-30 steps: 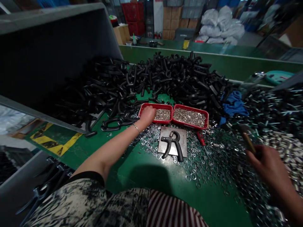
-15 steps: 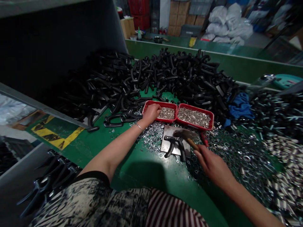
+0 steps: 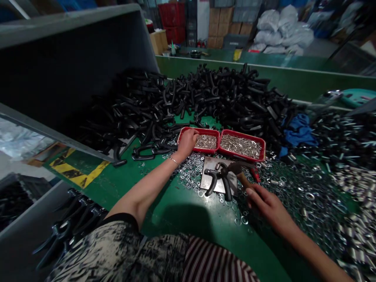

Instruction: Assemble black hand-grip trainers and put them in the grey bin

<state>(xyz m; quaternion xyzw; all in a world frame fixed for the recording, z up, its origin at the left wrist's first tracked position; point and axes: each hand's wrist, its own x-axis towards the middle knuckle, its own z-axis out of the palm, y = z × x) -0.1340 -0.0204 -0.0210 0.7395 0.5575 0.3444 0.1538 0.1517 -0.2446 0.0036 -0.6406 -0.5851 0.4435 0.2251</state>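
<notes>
My left hand [image 3: 187, 145] reaches over the left side of a red tray [image 3: 217, 145] of small metal pieces, its fingers curled together above them. Whatever lies between its fingertips is hidden. A second red tray [image 3: 263, 154], filled with small silver pins, adjoins it on the right. My right hand [image 3: 266, 203] is closed around the wooden handle of a hammer [image 3: 244, 181]. The hammer head is beside a black plier-like clamp part [image 3: 216, 180], which lies with its two handles toward me on a metal plate [image 3: 207, 163].
Black handle parts [image 3: 205, 88] are heaped across the back. Loose metal rings [image 3: 190, 172] surround the plate, and silver cylinders [image 3: 360, 203] pile up at right. A blue cloth [image 3: 299, 131] lies behind them. A grey bin [image 3: 108, 156] stands at left; a red-handled tool [image 3: 255, 174] is beside the plate.
The hammer head has dropped and come to the right of the clamp part, no longer smeared by motion. My left hand stays at the tray. The view has shifted slightly.
</notes>
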